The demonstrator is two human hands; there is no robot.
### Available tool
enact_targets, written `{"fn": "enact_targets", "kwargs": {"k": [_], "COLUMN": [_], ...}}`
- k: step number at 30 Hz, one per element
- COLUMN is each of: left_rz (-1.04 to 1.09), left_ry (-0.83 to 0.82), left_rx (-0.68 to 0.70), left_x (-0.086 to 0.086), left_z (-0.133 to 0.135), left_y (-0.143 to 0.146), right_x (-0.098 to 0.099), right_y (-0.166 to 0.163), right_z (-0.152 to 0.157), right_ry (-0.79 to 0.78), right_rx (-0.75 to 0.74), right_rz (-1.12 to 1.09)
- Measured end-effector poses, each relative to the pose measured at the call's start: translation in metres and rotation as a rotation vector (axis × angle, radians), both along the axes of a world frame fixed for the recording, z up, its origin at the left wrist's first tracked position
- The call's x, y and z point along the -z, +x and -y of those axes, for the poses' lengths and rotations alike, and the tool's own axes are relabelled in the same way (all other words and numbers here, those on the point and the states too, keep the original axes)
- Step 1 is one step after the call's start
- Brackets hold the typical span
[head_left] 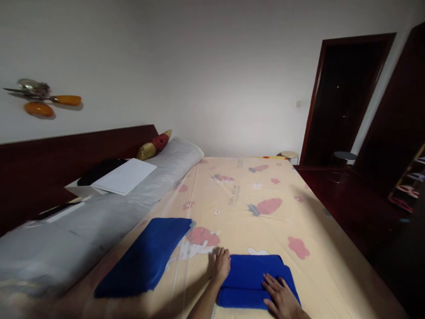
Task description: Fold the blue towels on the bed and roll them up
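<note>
A bright blue folded cloth (249,274) lies on the bed close in front of me, with a fold line running across its lower part. At its left edge is my left hand (222,265), fingers bent and held close together against the cloth; the fingertips are partly hidden. My right hand (280,294) rests flat on the cloth's right side, palm down with fingers apart. To the left lies a darker blue folded piece (146,257), untouched by either hand.
The bed has a peach patterned sheet (239,230). Along its left side runs a grey covered bolster (109,226), bearing a white box lid (126,175) and a red-gold pillow (154,146) beyond. Stools (289,155) stand near the dark door (352,97).
</note>
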State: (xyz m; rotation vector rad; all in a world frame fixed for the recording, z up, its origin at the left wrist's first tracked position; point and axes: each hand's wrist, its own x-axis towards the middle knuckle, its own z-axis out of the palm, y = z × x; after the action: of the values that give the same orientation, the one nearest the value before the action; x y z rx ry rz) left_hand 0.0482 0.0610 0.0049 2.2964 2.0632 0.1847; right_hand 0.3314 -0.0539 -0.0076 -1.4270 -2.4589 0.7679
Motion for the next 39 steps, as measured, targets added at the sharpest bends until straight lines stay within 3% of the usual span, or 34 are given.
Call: {"fn": "enact_targets", "kwargs": {"k": [3, 5, 9, 11, 15, 18, 21, 25, 29, 33, 36, 39], "left_rz": [-0.009, -0.003, 0.114, 0.152, 0.096, 0.047, 0.013, 0.037, 0.001, -0.085, -0.080, -0.044], "left_ry": [0.035, 0.032, -0.094, -0.217, -0.341, -0.343, -0.274, -0.044, -0.115, -0.266, -0.304, -0.321], "left_rx": [-0.031, 0.029, 0.481, 0.625, 0.497, 0.385, 0.333, 0.451, 0.669, 0.611, 0.577, 0.556], "left_x": [-0.004, -0.001, 0.015, 0.022, 0.024, 0.017, 0.008, 0.002, 0.013, 0.025, 0.023, 0.018], "left_z": [0.004, 0.013, 0.040, 0.048, 0.042, 0.034, 0.034, 0.053, 0.085, 0.106, 0.107, 0.105], "left_y": [0.002, 0.008, 0.033, 0.041, 0.025, 0.000, -0.015, -0.017, -0.019, -0.017, -0.012, -0.011], "right_x": [-0.003, -0.005, -0.003, 0.003, 0.022, 0.035, 0.034, 0.014, 0.006, 0.024, 0.036, 0.034], "right_y": [0.000, -0.005, -0.026, -0.031, -0.011, 0.019, 0.035, 0.033, 0.030, 0.037, 0.043, 0.043], "right_z": [0.000, -0.003, -0.019, -0.028, -0.040, -0.042, -0.042, -0.032, -0.002, 0.026, 0.033, 0.031], "right_ry": [-0.012, -0.021, 0.022, 0.024, 0.030, 0.069, 0.095, 0.152, 0.189, 0.171, 0.220, 0.235], "right_rx": [0.026, 0.091, 0.184, 0.193, 0.315, 0.392, 0.416, 0.320, 0.102, 0.028, 0.020, 0.071], "right_rz": [-0.009, -0.010, -0.011, 0.011, 0.072, 0.103, 0.130, 0.110, 0.023, 0.031, 0.030, 0.010]}}
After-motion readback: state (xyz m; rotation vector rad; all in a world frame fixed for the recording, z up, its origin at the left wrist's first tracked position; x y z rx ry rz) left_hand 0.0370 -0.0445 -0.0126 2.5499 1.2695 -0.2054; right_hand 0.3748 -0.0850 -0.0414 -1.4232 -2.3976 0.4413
